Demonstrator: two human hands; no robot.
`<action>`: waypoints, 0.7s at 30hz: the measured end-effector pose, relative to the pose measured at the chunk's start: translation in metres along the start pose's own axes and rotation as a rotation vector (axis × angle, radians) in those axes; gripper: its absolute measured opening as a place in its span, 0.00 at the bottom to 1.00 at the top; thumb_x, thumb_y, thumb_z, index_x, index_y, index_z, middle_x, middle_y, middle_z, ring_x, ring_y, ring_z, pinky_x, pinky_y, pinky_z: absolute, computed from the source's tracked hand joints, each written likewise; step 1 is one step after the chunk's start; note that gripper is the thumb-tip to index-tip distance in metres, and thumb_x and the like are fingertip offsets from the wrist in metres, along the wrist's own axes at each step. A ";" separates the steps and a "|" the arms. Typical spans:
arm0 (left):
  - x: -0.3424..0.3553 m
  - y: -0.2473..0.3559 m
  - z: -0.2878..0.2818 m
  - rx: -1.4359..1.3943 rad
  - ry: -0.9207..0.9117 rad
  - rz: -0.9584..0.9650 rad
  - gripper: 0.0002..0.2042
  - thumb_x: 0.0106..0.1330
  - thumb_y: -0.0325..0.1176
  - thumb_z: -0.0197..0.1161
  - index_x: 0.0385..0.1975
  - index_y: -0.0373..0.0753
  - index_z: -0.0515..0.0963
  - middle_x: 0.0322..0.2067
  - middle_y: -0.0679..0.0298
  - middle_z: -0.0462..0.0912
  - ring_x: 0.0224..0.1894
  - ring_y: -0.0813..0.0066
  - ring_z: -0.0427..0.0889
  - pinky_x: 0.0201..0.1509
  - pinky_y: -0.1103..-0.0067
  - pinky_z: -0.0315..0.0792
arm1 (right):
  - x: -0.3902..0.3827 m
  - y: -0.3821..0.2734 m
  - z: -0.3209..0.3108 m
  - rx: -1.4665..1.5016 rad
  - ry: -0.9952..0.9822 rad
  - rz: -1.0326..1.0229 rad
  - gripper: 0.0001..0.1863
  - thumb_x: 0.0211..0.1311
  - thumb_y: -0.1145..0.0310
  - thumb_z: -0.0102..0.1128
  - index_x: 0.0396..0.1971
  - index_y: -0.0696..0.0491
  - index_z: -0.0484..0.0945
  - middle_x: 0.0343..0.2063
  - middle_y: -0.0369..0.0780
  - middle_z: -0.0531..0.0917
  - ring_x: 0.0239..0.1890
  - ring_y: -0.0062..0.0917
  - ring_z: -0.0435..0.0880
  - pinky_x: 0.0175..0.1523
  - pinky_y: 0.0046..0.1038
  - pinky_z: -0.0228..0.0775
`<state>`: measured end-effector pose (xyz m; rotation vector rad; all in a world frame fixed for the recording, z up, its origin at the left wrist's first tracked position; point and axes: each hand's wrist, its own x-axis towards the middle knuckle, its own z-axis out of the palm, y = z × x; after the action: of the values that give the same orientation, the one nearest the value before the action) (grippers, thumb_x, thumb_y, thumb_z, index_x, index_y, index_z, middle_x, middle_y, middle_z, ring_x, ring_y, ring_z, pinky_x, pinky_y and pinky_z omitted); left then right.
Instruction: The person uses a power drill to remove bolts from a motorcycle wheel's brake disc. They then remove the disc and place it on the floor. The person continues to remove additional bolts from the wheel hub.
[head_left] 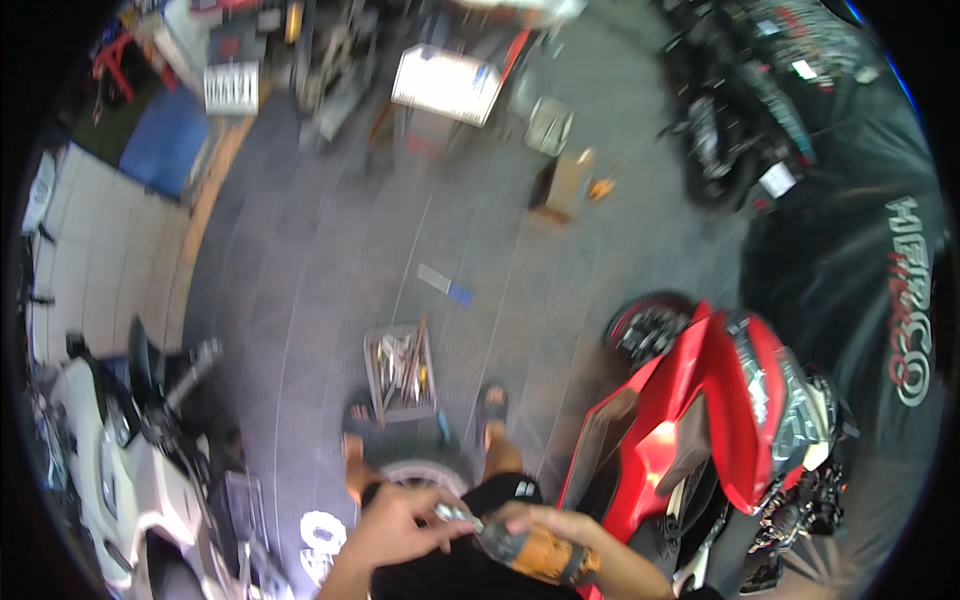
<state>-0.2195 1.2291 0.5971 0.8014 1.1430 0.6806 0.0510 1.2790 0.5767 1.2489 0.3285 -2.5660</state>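
In front of my lap, my right hand (550,522) is wrapped round an orange and black cordless power tool (550,556), like a drill or impact driver. Its front end points left, toward my other hand. The fingers of my left hand (400,525) pinch a small silvery metal piece (455,513), perhaps a socket, right at the tool's nose. Whether the piece sits on the tool's shaft is too blurred to tell. Below my hands, between my legs, a wheel with a tyre (420,470) is partly hidden.
A tray of hand tools (400,372) stands on the floor by my feet. A red motorcycle (690,420) is close on my right, a white one (140,480) on my left. Farther off are a cardboard box (560,188), a clear container (549,126) and a black motorcycle (735,130).
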 end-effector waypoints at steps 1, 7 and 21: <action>-0.011 0.016 0.000 0.041 -0.106 -0.056 0.12 0.59 0.32 0.75 0.39 0.34 0.83 0.27 0.65 0.85 0.22 0.76 0.85 0.26 0.82 0.78 | -0.030 0.012 0.019 0.145 -0.020 -0.019 0.25 0.64 0.54 0.63 0.53 0.56 0.76 0.44 0.35 0.81 0.45 0.20 0.78 0.55 0.26 0.70; -0.081 0.117 0.035 0.171 -0.650 0.712 0.12 0.62 0.25 0.69 0.45 0.35 0.80 0.43 0.59 0.83 0.42 0.67 0.86 0.42 0.77 0.82 | -0.155 0.105 0.168 0.634 0.121 -0.531 0.20 0.59 0.65 0.58 0.47 0.63 0.77 0.41 0.47 0.83 0.43 0.31 0.83 0.51 0.27 0.75; -0.229 0.132 0.133 0.850 -1.275 0.951 0.15 0.55 0.32 0.77 0.33 0.36 0.75 0.25 0.64 0.83 0.22 0.72 0.84 0.24 0.76 0.76 | -0.071 0.290 0.228 -0.497 -0.201 -1.972 0.26 0.64 0.59 0.66 0.53 0.61 0.71 0.38 0.47 0.77 0.41 0.35 0.77 0.46 0.35 0.67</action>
<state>-0.1648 1.0891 0.8517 2.1382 -0.2745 0.2318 0.0234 0.9446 0.7454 0.1526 3.0633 -3.0563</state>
